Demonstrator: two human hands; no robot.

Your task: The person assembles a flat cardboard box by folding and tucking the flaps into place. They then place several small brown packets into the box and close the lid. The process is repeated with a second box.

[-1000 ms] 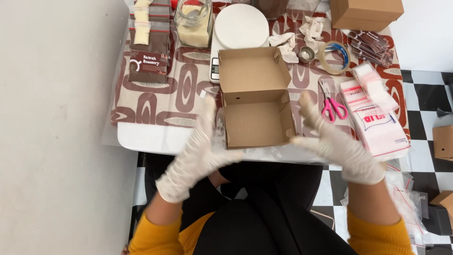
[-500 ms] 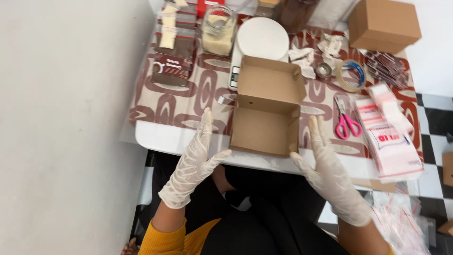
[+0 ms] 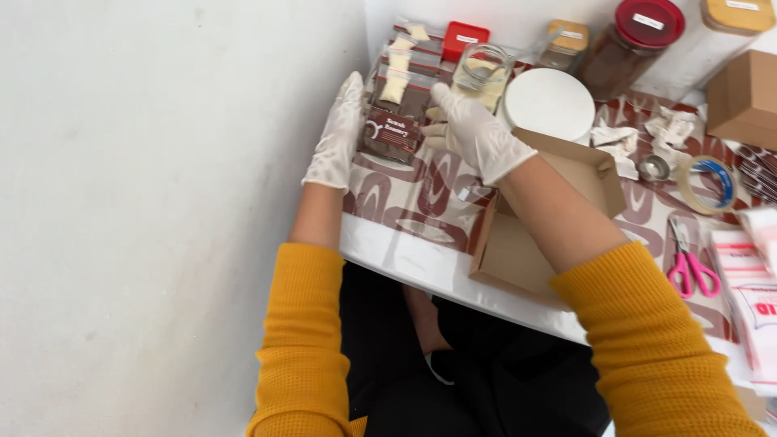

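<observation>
- Nearest are two yellow sleeves, reaching out over the table edge (image 3: 405, 259).
- The table wears a cloth (image 3: 421, 194) with brown and cream loops.
- An open cardboard box (image 3: 526, 243) sits at the near edge, under the right arm. It is brown inside, and the arm hides most of it, so I cannot tell if anything is in it.
- To the right lie pink scissors (image 3: 689, 267) and a stack of clear bags with red print (image 3: 753, 283).
- The left hand (image 3: 338, 133), in a white glove, is flat with fingers together, pressed on the left side of a stack of small packets (image 3: 394, 121).
- The right hand (image 3: 477, 133), also gloved, has its fingers bent on the right side of the same stack. The stack sits on the cloth between both hands.
- The top packet is dark brown with a white label. Behind it, clear packets (image 3: 402, 61) show cream pieces on something dark.
- Just past the right hand stands a glass jar (image 3: 481, 69) with pale cream stuff inside.
- A round white lid (image 3: 550, 101) lies beside it.
- Crumpled paper (image 3: 639, 137), a small metal ring (image 3: 654, 167) and a roll of tape (image 3: 706, 184) lie further right.
- At the back stand a red box (image 3: 463, 39), a jar with a tan lid (image 3: 562, 44), and a big jar with a red lid (image 3: 631, 44) full of something dark brown.
- Another closed cardboard box (image 3: 745, 97) sits at the far right.
</observation>
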